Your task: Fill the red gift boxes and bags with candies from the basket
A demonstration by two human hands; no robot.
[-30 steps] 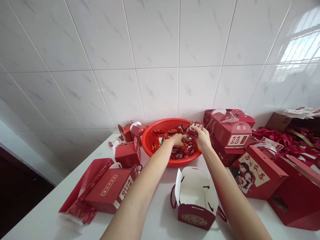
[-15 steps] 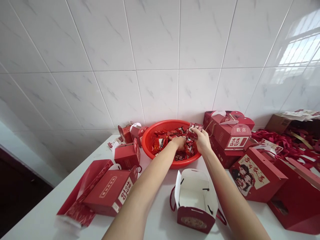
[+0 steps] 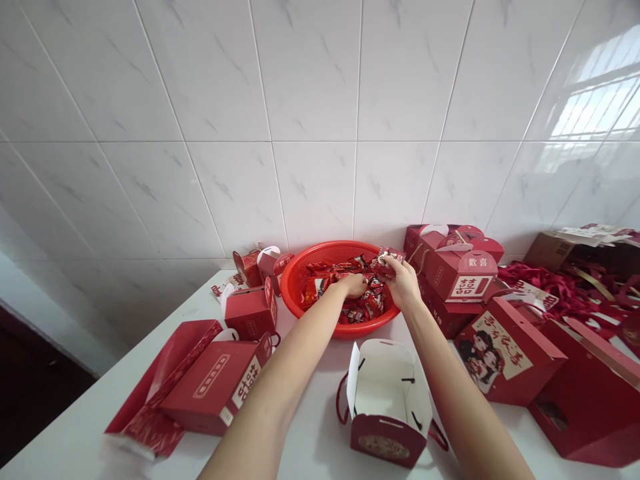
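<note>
A red plastic basket near the wall holds many red-wrapped sweets. Over the middle of it, my left hand reaches down among the sweets with its fingers bent together; what they pinch is too small to make out. At the basket's right side my right hand is closed on red wrapped packets. Between my forearms, nearer to me, stands an open box with a white inside and dark red cord handles; no contents show in it.
Closed red gift boxes and a larger box lie on the left. Stacked boxes, a pictured box and an open red box stand right. Behind them are red ribbons and a cardboard carton. A tiled wall rises behind.
My left hand has shifted slightly left within the basket. My right hand stays at the basket's right side with the packets. The view has moved a little.
</note>
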